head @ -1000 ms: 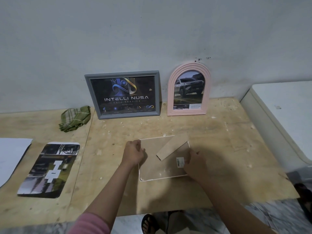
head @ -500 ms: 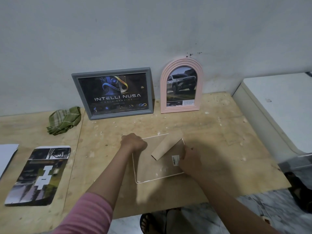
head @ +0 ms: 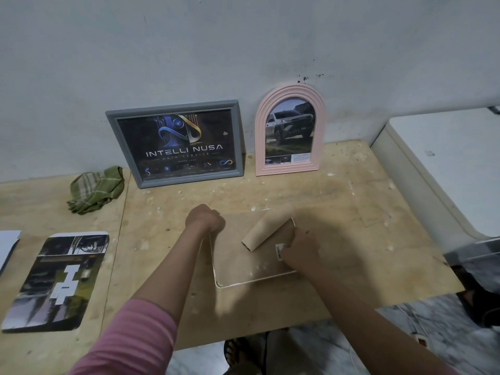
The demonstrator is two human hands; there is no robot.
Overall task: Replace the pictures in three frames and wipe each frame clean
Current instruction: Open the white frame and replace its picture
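Beyond my hands, the grey frame (head: 176,143) and pink arched frame (head: 289,131) lean on the wall, blocking that way. Left of my grip lie a green cloth (head: 94,189) and loose print (head: 58,280); bare tabletop (head: 351,212) lies to its right.

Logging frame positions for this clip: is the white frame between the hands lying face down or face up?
Face down. The white frame lies flat on the wooden table, brown backing board up, easel stand and barcode sticker showing.

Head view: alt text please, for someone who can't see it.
A person's left hand and right hand work at the back of a white frame lying face down on a wooden table. A grey frame and a pink arched frame lean against the wall, with a green cloth at left.
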